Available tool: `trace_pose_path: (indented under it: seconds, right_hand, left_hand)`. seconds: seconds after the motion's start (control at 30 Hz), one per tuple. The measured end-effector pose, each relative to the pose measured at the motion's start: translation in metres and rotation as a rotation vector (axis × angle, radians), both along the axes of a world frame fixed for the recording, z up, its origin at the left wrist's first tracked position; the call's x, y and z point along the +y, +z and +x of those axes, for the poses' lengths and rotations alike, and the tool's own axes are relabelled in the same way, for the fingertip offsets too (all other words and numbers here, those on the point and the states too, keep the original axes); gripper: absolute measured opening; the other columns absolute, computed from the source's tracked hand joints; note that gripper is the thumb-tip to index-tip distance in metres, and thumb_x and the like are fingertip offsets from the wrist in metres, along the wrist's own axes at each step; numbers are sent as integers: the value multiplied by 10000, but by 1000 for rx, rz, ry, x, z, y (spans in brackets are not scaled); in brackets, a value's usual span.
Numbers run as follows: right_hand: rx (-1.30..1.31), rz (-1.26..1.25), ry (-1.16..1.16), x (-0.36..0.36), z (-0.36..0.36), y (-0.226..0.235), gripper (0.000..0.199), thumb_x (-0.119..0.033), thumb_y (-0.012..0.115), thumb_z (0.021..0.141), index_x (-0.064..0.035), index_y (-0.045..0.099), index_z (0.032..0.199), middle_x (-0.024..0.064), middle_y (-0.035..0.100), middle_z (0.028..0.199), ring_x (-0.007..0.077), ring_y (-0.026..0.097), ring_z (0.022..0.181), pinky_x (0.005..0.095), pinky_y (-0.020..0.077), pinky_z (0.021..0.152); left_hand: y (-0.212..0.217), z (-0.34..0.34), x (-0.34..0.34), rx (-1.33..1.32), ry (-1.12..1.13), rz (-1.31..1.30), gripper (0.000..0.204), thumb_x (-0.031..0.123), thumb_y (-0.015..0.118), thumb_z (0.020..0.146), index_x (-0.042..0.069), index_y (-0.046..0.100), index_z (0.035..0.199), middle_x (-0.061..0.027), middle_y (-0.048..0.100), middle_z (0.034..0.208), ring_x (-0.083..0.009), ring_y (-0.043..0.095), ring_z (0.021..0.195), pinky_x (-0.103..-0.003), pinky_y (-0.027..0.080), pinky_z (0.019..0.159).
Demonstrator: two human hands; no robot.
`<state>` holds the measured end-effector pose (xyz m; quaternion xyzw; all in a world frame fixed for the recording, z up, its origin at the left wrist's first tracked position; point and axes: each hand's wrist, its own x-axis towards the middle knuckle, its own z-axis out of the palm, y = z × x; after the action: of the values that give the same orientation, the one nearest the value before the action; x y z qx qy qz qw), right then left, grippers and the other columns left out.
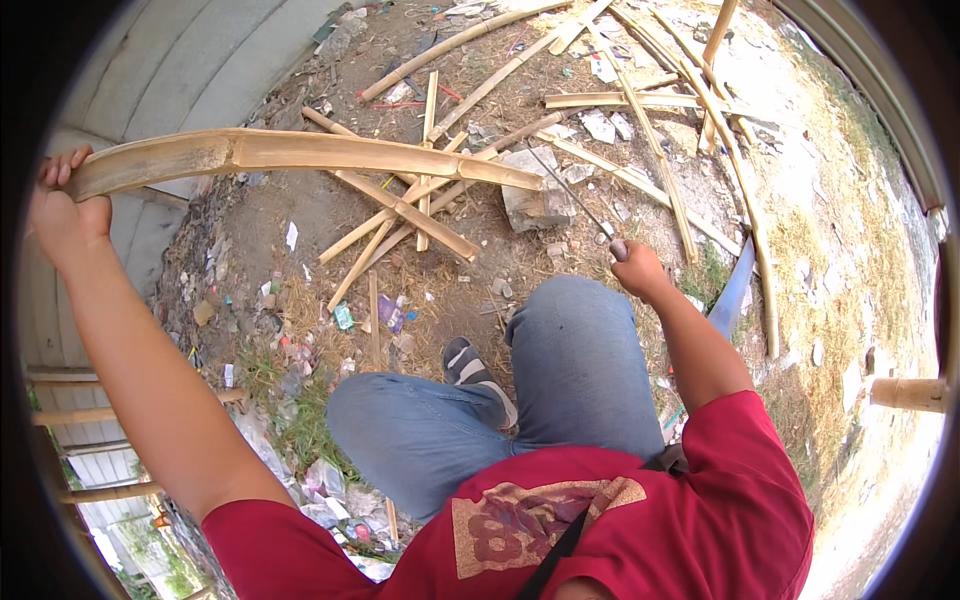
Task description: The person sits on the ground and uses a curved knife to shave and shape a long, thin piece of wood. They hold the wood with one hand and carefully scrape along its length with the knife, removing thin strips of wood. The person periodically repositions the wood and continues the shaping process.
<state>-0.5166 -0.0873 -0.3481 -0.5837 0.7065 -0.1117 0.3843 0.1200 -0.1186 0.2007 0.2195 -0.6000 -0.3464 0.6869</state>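
Note:
My left hand [75, 200] is closed round one end of a long split bamboo strip [330, 153], hollow side showing. The strip reaches across in front of me, its other end at a rough grey block [535, 195] on the ground. I cannot tell whether it touches the block. In my right hand [640, 270] is the handle of a long-bladed knife [580, 200], its thin dark blade seen nearly edge-on and slanting up-left toward the block. Blade and bamboo are apart.
Crossed bamboo strips [400, 215] lie beyond the held one, with more bamboo pieces [650, 130] at the far right. A blue flat strip [733, 290] is beside my right forearm. Litter [390, 315] covers the dirt. A pale panel wall [170, 70] stands left.

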Motion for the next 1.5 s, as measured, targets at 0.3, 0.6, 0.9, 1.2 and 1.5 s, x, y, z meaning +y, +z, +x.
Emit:
trace_pose_path:
  seconds: [0.3,0.6,0.9,1.2,1.5]
  right_hand:
    - [-134,-352,-70,13,-74,200,386,-221,679,810,41,616,1085,188,657,830,300,640,781,432,498,727]
    - [-431,-534,-105,57,-78,280,207,-99,655,876,-24,590,1057,-20,531,706,48,466,538,236,373,483]
    - [-681,-567,113,81,-2,382,257,-224,682,936,-28,600,1081,-27,475,678,45,426,522,205,348,461]
    - [-830,-634,320,92,73,476,348,-358,650,918,-18,621,984,-3,541,708,73,505,563,238,402,514]
    - [-685,-634,395,87,116,479,316,-351,669,941,-47,582,943,-5,523,698,76,490,522,241,405,495]
  left_hand:
    - [-22,-251,-2,-147,327,-18,441,398,565,1023,9,579,1229,-105,659,1090,-257,646,1064,-414,535,968]
    - [-14,-294,89,-331,281,-265,469,447,586,998,8,594,1163,-108,632,969,-208,637,886,-345,551,789]
    - [-127,-277,19,-483,307,75,492,499,640,953,31,681,1096,-66,718,945,-171,706,910,-332,564,815]
    - [-126,-283,13,-491,359,141,558,563,682,899,18,707,1015,-56,725,870,-137,696,856,-314,546,779]
    - [-130,-281,12,-502,403,110,567,612,692,870,47,727,907,-22,720,776,-110,657,758,-295,511,709]
